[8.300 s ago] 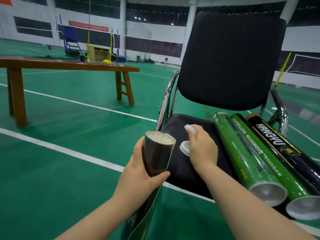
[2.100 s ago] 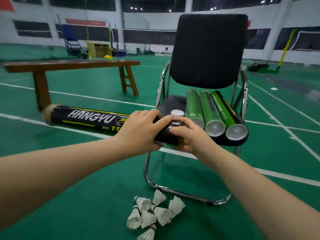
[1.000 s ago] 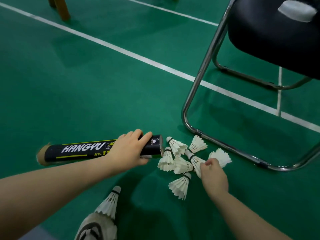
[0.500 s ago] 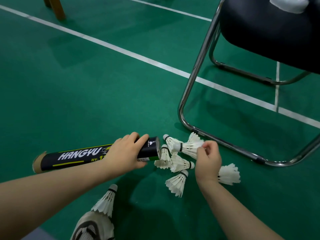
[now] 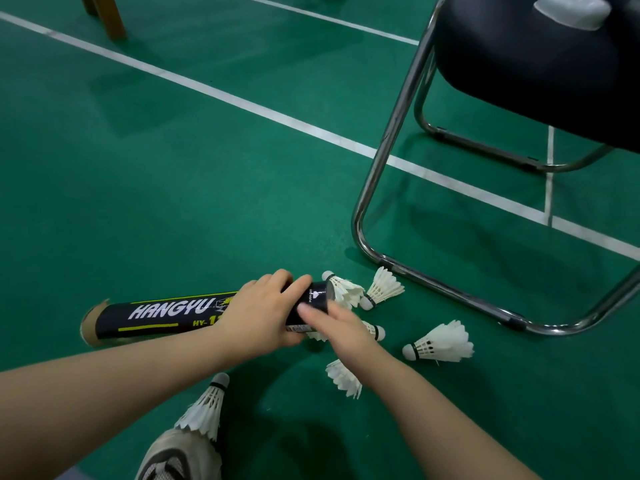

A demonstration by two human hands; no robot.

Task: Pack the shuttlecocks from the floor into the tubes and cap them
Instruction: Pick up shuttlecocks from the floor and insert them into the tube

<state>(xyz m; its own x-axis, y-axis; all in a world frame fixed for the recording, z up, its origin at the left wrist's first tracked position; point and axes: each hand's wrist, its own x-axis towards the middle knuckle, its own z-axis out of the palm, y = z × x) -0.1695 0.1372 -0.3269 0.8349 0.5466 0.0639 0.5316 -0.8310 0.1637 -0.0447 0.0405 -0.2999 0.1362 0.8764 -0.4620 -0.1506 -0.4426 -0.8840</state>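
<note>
Black tube (image 5: pixel 162 315) lies low over the green floor (image 5: pixel 173 185), L hand (image 5: pixel 263 315) wrapped round it near the open right end. R hand (image 5: pixel 343 327) sits at that mouth w/ a shuttlecock (image 5: pixel 344 289) poking out; can't tell if it's pinched. Best to push cork-first & straight, so feathers don't bend.

We've got both forearms bare, no sleeves showing, and a grey-and-white mesh sneaker (image 5: pixel 180 457) on our foot.
</note>
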